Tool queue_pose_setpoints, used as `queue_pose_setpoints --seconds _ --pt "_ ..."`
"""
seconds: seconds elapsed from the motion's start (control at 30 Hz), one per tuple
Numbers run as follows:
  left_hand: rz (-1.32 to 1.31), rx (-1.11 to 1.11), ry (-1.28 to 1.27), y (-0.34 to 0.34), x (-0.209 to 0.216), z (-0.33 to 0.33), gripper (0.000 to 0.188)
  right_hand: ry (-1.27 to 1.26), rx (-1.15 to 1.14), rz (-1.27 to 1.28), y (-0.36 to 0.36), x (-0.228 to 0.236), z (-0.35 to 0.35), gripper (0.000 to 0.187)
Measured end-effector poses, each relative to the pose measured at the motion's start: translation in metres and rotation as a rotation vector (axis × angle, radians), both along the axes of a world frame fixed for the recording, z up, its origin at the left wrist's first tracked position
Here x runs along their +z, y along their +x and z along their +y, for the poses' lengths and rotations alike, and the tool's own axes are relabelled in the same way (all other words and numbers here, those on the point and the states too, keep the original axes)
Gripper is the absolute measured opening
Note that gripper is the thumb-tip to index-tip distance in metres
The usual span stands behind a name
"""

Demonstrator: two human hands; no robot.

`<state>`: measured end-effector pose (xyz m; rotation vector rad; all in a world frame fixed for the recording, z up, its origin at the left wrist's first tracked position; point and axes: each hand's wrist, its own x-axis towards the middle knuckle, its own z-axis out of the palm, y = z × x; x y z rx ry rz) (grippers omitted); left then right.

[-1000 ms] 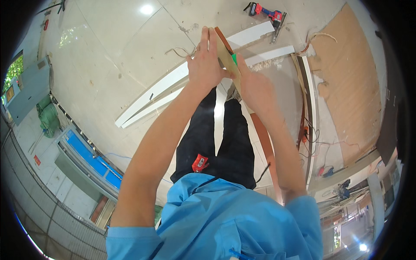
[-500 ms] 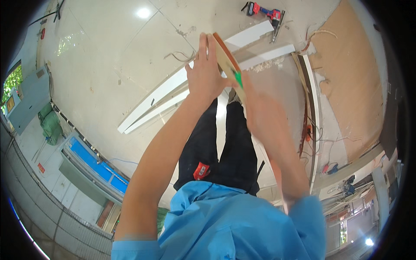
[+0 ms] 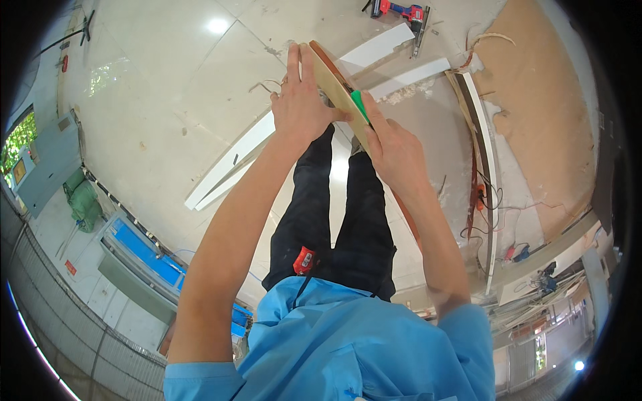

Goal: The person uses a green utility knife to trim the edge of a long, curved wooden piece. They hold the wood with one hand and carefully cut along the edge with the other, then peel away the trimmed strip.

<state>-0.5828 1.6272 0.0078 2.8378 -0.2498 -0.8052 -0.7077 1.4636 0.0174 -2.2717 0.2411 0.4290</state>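
Observation:
A long board (image 3: 333,81) with a pale face and a reddish-brown edge is up on its narrow side in front of my legs, slanting down to the right. My left hand (image 3: 299,110) steadies it from the left, fingers reaching up along it and thumb across its pale face. At the brown edge, my right hand (image 3: 396,150) grips a small green tool (image 3: 360,105) and presses it to the board. Fingers hide most of that tool, so its exact kind cannot be told. Part of the board's lower end runs behind my right hand and forearm.
White strips (image 3: 231,164) lie on the tiled floor beyond my legs. A red-and-blue cordless power tool (image 3: 404,12) rests at the far right. Long trim pieces (image 3: 483,127), cables and a brown sheet (image 3: 545,113) cover the right side. A red tape measure (image 3: 303,260) hangs at my waist.
My right hand has slid up along the board's edge with the green tool and is less blurred. The view has shifted slightly; the left hand keeps its hold on the board.

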Motion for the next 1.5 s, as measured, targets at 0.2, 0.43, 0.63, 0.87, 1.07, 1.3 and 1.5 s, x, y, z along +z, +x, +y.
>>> queue_pose_setpoints --seconds 0.2,0.43,0.63,0.87,1.07,1.3,1.5 --pt "-0.042 -0.050 0.015 0.001 -0.001 0.002 0.153 0.135 -0.391 -0.272 -0.006 -0.017 -0.021 0.054" --pt "-0.045 -0.063 -0.016 0.005 -0.001 0.004 0.152 0.276 -0.811 0.131 -0.092 -0.028 -0.043 0.031" --pt "-0.012 -0.075 0.025 0.009 0.003 0.005 0.154 0.480 -1.040 0.028 -0.135 -0.024 0.000 0.020" --pt "-0.012 -0.111 0.052 0.010 0.001 0.005 0.154 0.221 -0.799 0.029 -0.131 -0.017 0.009 0.038" --pt "-0.006 -0.131 0.042 0.013 0.002 0.008 0.154 0.266 -0.887 0.084 -0.107 -0.018 0.052 0.048" --pt "-0.006 -0.156 0.045 0.015 0.000 0.011 0.154 0.162 -0.871 0.054 -0.104 -0.028 0.064 0.046" --pt "-0.074 -0.199 0.027 0.013 -0.001 0.012 0.152 0.220 -0.910 0.037 -0.108 -0.029 0.066 0.047"
